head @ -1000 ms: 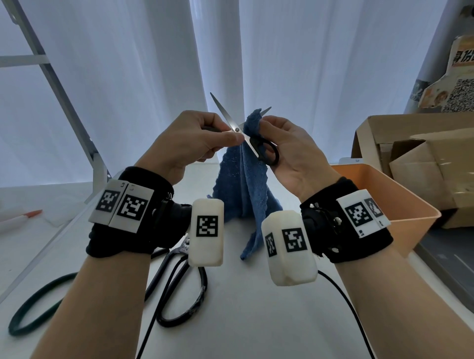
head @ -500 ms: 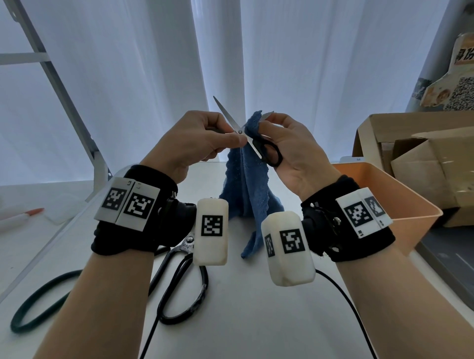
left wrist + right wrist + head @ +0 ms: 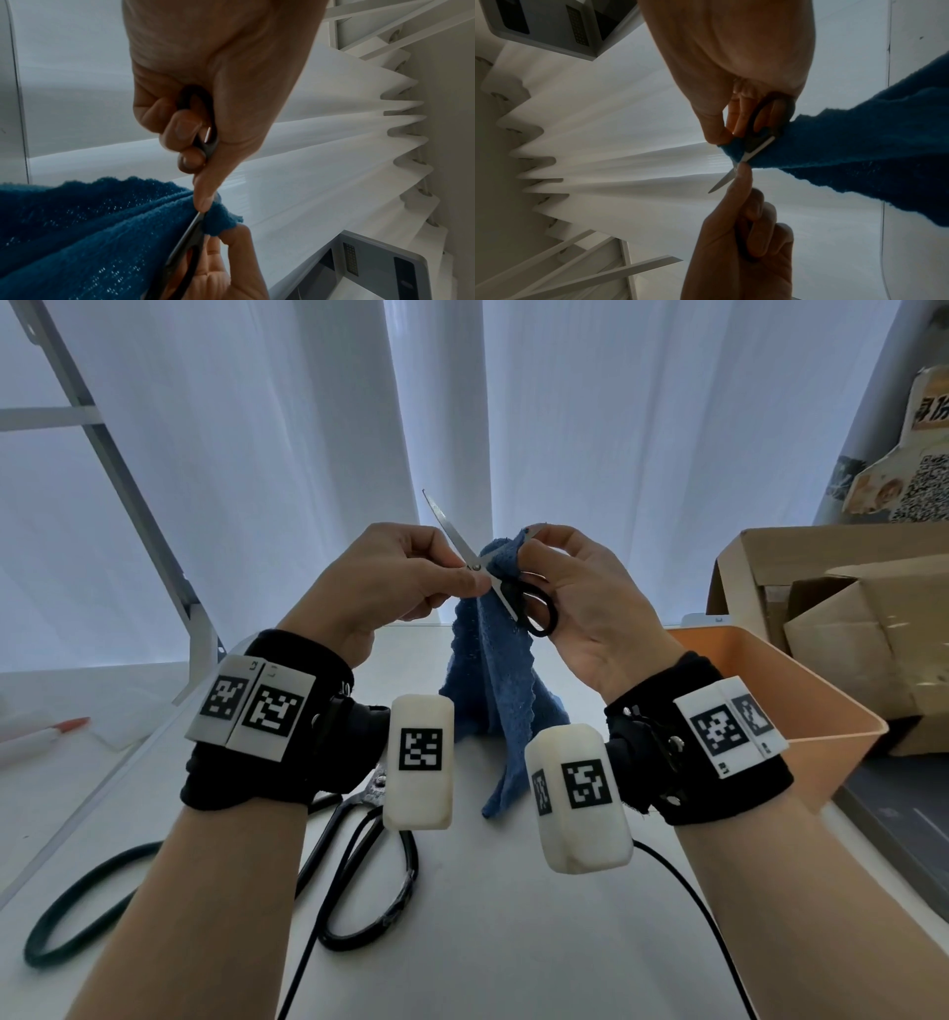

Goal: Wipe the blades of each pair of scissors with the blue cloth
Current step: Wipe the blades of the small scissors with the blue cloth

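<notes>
My left hand (image 3: 464,585) grips one black handle of the small scissors (image 3: 475,567), which are held up in the air with their blades spread. One bare blade (image 3: 445,523) points up and left. My right hand (image 3: 529,546) pinches the blue cloth (image 3: 500,690) around the other blade, which is almost wholly covered. The second handle loop (image 3: 539,608) hangs in front of my right palm. In the left wrist view my left hand's fingers (image 3: 191,162) curl round the handle (image 3: 205,142). The right wrist view shows the cloth (image 3: 859,152) folded over the blade near the pivot.
Large black scissors (image 3: 359,855) lie on the white table (image 3: 513,942) under my left wrist, with a dark green loop (image 3: 77,906) to their left. An orange bin (image 3: 801,701) stands at the right, cardboard boxes (image 3: 847,618) behind it. A pen (image 3: 46,737) lies far left.
My right hand has slid the cloth up the covered blade toward its tip, which now barely shows. Both hands have kept their hold.
</notes>
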{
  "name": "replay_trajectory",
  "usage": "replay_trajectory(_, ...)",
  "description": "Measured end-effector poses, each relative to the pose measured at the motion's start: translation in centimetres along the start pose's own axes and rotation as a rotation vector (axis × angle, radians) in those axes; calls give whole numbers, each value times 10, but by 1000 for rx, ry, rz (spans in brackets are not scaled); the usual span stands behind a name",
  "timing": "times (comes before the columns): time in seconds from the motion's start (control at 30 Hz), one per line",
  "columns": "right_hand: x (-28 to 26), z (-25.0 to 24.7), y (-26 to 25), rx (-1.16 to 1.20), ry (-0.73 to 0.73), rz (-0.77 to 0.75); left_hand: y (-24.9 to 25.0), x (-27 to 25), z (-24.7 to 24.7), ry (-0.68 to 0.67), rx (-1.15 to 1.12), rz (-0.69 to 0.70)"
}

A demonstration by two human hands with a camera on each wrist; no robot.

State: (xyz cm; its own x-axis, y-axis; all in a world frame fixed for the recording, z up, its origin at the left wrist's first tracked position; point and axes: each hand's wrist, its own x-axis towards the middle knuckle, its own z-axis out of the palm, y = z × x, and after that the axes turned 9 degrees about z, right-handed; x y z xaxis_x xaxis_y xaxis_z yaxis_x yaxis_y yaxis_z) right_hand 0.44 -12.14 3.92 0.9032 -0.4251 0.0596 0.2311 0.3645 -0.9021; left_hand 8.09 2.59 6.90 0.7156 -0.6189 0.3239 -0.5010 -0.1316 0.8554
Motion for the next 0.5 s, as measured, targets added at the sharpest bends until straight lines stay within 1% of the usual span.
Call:
replay_trajectory(0.1, -2, 1, 0, -4, -6, -1, 0, 1, 0, -6, 2, 0)
replay_trajectory(0.3, -4, 2, -1, -35, 32, -6, 0, 0, 3, -19, 16, 1)
replay_trajectory(0.5, -4, 2, 0, -109, 40, -2, 0, -1, 3, -34, 15, 6)
